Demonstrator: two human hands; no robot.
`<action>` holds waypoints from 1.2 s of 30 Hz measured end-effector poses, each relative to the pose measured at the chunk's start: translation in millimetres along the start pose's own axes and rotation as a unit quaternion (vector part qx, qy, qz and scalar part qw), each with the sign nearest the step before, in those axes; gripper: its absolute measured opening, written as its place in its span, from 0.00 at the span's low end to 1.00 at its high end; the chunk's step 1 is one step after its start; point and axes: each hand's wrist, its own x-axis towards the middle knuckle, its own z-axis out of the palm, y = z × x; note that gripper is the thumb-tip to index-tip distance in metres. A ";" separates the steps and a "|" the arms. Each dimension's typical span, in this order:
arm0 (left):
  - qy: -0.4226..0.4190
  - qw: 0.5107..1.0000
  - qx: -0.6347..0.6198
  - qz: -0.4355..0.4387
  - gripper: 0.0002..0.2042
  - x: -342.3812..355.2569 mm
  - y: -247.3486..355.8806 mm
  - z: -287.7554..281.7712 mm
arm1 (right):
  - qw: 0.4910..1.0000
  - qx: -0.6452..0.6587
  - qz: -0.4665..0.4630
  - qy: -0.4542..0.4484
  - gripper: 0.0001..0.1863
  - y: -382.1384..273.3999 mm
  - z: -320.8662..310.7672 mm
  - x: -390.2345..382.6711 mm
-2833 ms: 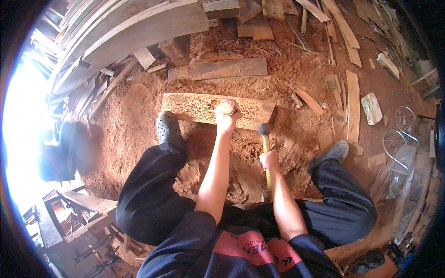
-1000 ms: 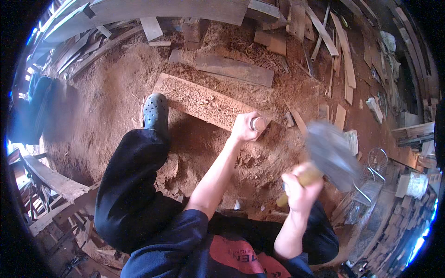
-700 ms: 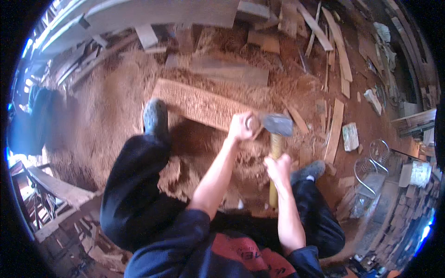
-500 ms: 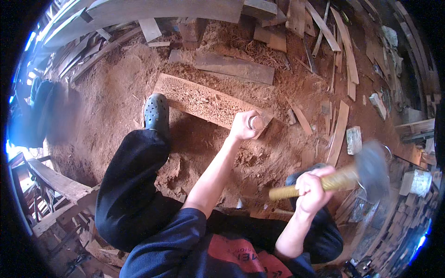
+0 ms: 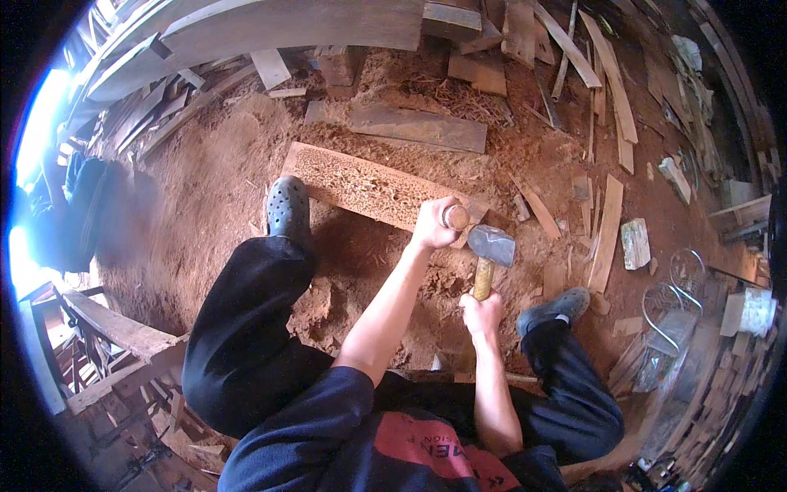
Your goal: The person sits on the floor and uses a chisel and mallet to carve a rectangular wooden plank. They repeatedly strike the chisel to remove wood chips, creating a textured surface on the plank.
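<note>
A pitted wooden board point(image 5: 361, 182) lies at the centre of the frame, slanting from upper left down to the right, its face covered in small, rough cuts. Over its right end, the left hand point(image 5: 434, 223) has its grip wrapped around a round-ended wooden handle point(image 5: 456, 217); the end of that tool below the fist is hidden. Just to the lower right sits the grey head of a hammer point(image 5: 492, 245), very near the round end, though whether they touch I cannot tell. The right hand point(image 5: 482, 312), right of centre, has its grip curled around the hammer's yellowish shaft.

At the board's left end, a grey perforated clog point(image 5: 288, 205) overlaps the lower edge; a second clog point(image 5: 556, 312) rests on the brown ground point(image 5: 197, 205) at right of centre. Just above the board lies a dark plank point(image 5: 418, 127), with a heap of thin shavings point(image 5: 463, 102) beyond it. Toward the right are a long wood strip point(image 5: 607, 234) and a pale block point(image 5: 634, 243). A large plank point(image 5: 295, 25) spans the upper left, and a wooden frame point(image 5: 115, 324) stands at lower left.
</note>
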 end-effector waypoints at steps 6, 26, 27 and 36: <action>-0.022 0.993 -0.111 -0.034 0.08 9.0 -19.2 -14.7 | 0.987 -0.105 0.121 -0.001 0.13 51.9 14.3 35.7; 0.031 0.994 -0.105 -0.001 0.06 15.3 -19.0 -25.2 | 0.976 -0.111 0.144 -0.115 0.11 72.8 33.4 47.8; 0.082 0.975 -0.193 -0.076 0.09 18.7 -20.1 -41.0 | 0.975 -0.109 0.150 -0.120 0.11 80.1 33.0 51.0; -0.114 0.991 0.048 -0.041 0.08 -0.4 17.7 -1.9 | 0.980 -0.056 0.146 -0.125 0.11 78.4 36.7 45.9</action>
